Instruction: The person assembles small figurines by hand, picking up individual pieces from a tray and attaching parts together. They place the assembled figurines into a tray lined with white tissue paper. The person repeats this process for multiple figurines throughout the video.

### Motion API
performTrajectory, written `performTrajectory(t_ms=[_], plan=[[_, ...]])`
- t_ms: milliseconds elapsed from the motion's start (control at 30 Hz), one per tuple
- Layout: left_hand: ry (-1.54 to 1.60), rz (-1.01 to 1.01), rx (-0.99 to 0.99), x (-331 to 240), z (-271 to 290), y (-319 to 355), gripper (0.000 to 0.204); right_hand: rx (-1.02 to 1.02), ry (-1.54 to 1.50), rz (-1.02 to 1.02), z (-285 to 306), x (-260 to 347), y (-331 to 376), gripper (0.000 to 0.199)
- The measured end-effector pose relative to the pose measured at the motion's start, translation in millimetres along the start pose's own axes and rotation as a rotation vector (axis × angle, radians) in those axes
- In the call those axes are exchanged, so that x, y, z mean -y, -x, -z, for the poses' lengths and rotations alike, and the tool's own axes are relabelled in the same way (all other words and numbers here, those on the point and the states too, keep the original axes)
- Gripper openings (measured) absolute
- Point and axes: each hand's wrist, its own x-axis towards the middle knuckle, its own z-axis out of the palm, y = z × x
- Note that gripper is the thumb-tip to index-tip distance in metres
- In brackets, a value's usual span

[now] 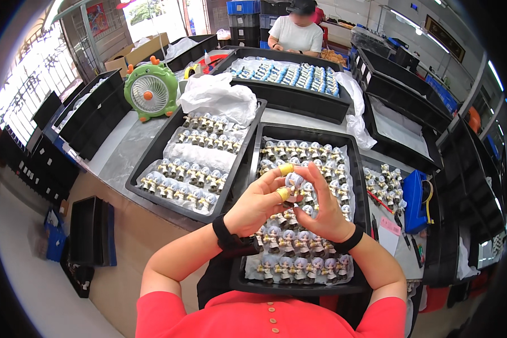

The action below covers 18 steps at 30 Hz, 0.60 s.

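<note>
A small figurine (pixel 293 181) with pale lilac hair and a dark base is held up in front of me. My left hand (pixel 253 204) pinches it between thumb and fingers, with yellow finger covers on the thumb and a fingertip. Close against its right side, my right hand (pixel 328 211) is cupped with thumb and fingers apart; whether it touches the figurine I cannot tell. Below both hands lies a black tray (pixel 359 169) lined with white sheeting, holding rows of similar figurines (pixel 301 241). The hands hide part of the middle rows.
To the left is another black tray (pixel 143 176) of figurines with crumpled white sheeting (pixel 217 98). A green fan (pixel 150 90) stands behind it. Loose figurines (pixel 386 186), pens and a blue holder (pixel 414 201) lie right. Beyond a far tray (pixel 298 104), a person (pixel 297 36) works.
</note>
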Motion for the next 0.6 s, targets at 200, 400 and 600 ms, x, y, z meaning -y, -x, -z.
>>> performTrajectory(t_ms=[200, 400, 600], plan=[[-0.007, 0.053, 0.007, 3, 14, 16, 0.051, 0.029, -0.076, -0.064, -9, 0, 5, 0.091], [0.208, 0.177, 0.044, 10, 28, 25, 0.046, 0.097, -0.091, -0.078, -13, 6, 3, 0.093], [0.325, 0.214, 0.092, 19, 29, 30, 0.048, 0.170, -0.119, -0.218, -18, 4, 6, 0.099]])
